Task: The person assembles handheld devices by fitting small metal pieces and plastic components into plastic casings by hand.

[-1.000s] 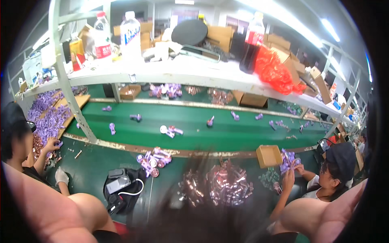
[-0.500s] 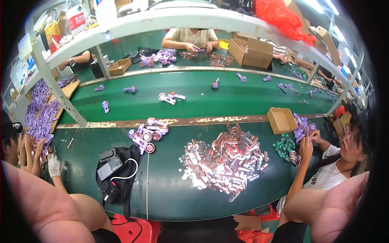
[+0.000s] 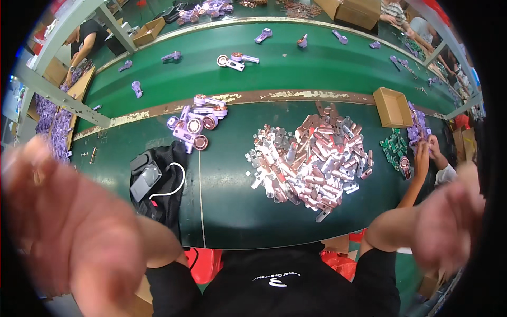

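Observation:
My left hand is raised very close at the left side, blurred, its thumb apart from the fingers and nothing visible in it. My right hand is raised likewise at the right; motion smears its fingers. Neither hand touches the table. Between them, on the dark green table, lies a large heap of small oblong casings in pinkish brown, silver and white. Left of it is a cluster of purple handheld fans. Nearer me, a black bag carries a grey device and a white cable.
Beyond the table runs a green conveyor belt with scattered purple parts. A cardboard tray and green circuit boards lie at the right, beside a co-worker's hands on purple parts. White shelf posts stand left. Behind me is a red stool.
The view has tipped downward, so the table sits higher and my black shirt shows. Both my hands have shifted upward in the picture; the left now covers the co-workers' hands at the left.

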`<state>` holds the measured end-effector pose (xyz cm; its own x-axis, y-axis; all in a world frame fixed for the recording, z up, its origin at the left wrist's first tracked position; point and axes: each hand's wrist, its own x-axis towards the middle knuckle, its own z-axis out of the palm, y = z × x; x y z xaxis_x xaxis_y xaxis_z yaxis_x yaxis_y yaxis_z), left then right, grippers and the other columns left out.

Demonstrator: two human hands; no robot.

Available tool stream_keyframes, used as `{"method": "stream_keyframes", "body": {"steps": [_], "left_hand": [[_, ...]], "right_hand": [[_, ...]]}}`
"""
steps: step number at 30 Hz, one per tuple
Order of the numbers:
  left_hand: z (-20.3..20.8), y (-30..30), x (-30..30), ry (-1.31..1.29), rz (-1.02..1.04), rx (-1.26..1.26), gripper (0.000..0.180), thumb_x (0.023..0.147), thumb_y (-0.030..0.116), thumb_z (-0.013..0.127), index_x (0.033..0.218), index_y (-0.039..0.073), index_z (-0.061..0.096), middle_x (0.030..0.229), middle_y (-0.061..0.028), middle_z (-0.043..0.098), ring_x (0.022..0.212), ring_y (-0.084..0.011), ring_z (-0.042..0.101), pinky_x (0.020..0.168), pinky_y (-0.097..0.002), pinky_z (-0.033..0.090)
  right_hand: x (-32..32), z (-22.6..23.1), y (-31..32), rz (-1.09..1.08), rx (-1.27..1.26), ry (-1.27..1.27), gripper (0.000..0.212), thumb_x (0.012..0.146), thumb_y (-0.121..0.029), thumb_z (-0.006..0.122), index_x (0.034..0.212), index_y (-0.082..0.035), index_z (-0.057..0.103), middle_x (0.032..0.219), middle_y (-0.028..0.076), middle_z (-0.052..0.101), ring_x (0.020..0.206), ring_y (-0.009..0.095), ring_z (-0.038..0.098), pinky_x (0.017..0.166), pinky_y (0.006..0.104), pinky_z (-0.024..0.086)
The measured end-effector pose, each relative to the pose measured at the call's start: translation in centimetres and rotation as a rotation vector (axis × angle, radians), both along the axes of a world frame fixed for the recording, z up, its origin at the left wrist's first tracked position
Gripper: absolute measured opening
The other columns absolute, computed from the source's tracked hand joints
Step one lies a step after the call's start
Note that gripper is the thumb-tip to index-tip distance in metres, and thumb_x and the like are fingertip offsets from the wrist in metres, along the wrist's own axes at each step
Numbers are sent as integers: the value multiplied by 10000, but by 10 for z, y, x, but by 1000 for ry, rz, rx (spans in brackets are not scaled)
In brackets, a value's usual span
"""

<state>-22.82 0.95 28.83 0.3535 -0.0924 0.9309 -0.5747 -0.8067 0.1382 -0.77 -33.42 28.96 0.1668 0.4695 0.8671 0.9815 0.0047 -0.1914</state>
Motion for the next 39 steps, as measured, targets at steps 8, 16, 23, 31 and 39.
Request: {"method": "stream_keyframes", "body": {"steps": [8,16,23,31,39], "left_hand": [[-172,-20,165,507,170,-697,376,892,19,765,1256,43,677,1034,-71,758,896,-118,690,822,-279,546],[-237,-15,199,991,29,-487,299,898,36,743,1193,7,707,1044,-128,742,906,-218,706,803,-325,564],[-226,-4,210,1089,-64,-417,196,905,114,756,1075,17,744,982,-133,734,920,-318,670,805,-399,538],[-240,11,226,959,-61,-1009,325,903,36,795,1220,0,729,819,22,677,731,-36,577,691,-236,506],[-274,7,232,824,36,-1111,184,936,75,759,1087,-26,732,924,-58,761,797,-80,684,729,-256,556]], "right_hand": [[97,-209,143,251,-788,454,247,860,-30,722,1106,-55,718,1039,120,651,1017,328,652,879,418,538],[122,-226,153,326,-890,502,175,820,-84,765,979,-51,699,1004,92,609,1064,294,574,944,421,506],[127,-226,156,189,-639,252,123,715,-76,735,823,-60,678,843,44,590,839,252,596,749,386,509],[128,-211,183,55,-396,414,211,752,-31,739,956,-31,683,913,101,634,860,304,642,746,411,525],[125,-223,171,169,-797,596,163,820,-39,757,969,-37,692,931,115,628,949,328,648,810,451,529]]}}
